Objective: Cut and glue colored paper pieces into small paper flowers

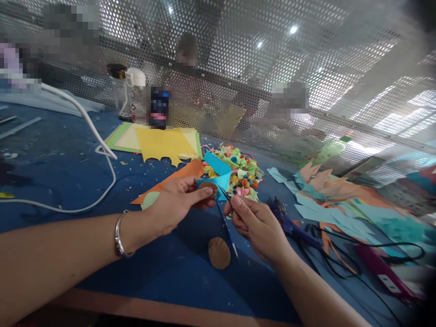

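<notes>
My left hand [177, 202] pinches a small brown cardboard disc [208, 186] together with a folded blue paper strip [218, 175]. My right hand [255, 222] is closed round a pen-like tool with a blue shaft [226, 227], its upper tip touching the blue paper near the disc. A silver bangle [120, 234] sits on my left wrist. A second brown cardboard oval [219, 252] lies on the blue table [68, 172] just below both hands.
A pile of small coloured paper pieces [240, 170] lies behind the hands. Yellow and orange sheets [163, 143] lie further back, with bottles [131, 93] against a perforated metal wall. Blue and orange scraps [334, 200], a blue glue gun [293, 227], black cables and a white cable [102, 150] surround the spot.
</notes>
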`<action>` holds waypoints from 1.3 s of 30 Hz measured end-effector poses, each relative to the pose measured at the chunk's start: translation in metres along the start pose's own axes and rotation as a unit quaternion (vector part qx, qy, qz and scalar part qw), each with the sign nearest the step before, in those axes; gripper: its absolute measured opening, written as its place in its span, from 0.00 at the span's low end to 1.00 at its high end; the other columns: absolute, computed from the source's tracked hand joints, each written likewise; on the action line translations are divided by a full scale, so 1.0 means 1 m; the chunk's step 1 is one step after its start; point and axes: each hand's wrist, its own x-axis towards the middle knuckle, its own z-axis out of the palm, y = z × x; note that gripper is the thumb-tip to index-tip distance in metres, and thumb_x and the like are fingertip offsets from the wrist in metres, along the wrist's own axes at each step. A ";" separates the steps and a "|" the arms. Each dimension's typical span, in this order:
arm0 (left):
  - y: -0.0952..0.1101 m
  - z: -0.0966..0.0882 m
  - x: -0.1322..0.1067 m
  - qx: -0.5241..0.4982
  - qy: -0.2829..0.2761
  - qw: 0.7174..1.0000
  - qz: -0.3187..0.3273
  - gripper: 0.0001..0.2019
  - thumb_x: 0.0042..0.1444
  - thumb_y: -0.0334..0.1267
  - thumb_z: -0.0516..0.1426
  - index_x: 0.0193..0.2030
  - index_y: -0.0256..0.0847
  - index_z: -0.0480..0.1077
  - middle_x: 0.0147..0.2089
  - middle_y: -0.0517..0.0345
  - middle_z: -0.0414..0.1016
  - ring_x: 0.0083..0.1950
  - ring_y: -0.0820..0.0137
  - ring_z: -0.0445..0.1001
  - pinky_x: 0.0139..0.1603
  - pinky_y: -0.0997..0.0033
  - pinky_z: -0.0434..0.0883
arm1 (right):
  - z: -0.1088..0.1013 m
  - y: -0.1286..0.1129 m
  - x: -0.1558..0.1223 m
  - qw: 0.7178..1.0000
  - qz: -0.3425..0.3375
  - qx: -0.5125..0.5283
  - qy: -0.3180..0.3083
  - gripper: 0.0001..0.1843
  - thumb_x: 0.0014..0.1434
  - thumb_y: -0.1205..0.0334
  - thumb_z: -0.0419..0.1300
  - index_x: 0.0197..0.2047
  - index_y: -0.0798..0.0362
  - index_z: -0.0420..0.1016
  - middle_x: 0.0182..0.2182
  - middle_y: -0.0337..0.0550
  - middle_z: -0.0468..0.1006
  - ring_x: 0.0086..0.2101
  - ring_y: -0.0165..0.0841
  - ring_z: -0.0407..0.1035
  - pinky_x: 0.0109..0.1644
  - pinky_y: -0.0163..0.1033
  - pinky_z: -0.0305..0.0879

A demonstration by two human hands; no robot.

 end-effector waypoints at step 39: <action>0.000 -0.003 -0.003 0.062 -0.107 0.992 0.003 0.05 0.52 0.36 0.63 0.29 0.37 0.74 0.30 0.61 0.76 0.27 0.78 0.68 0.30 0.75 0.65 | -0.005 -0.004 -0.002 0.997 0.006 -0.052 -0.049 0.30 0.60 0.34 0.57 0.24 0.53 0.65 0.14 0.26 0.48 0.16 0.21 0.39 0.19 0.33 0.35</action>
